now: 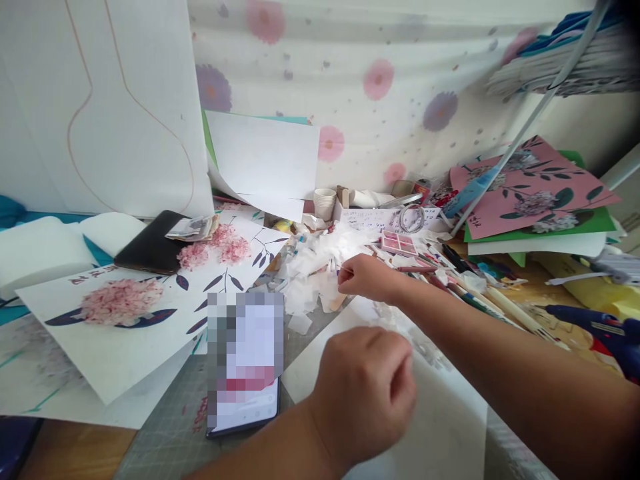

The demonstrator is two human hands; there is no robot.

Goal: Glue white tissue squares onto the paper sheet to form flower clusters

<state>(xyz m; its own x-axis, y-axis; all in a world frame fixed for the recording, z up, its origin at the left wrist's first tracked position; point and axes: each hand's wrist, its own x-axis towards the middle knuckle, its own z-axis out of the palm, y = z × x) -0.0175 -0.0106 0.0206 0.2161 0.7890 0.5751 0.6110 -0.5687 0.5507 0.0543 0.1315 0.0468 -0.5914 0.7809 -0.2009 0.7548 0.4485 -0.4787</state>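
My left hand (367, 393) is closed into a fist above a white sheet of paper (435, 413), its knuckles and back toward me. Whatever its curled fingers may hold is hidden. Farther out, my right hand (369, 277) is also closed, fingers bent down at the edge of a heap of torn white tissue paper (345, 241). I cannot make out anything between those fingers. Left of my left hand, a smartphone (250, 407) with a blurred screen lies on a grey cutting mat (160, 407).
Sheets with pink paper flowers (123, 300) and a black wallet (150, 243) lie left. Paper cups (324, 203), a tape roll (411, 218) and a pink palette (399, 243) stand behind. Brushes (510, 307), a blue glue gun (595, 323) and a pink flower picture (535, 193) are right.
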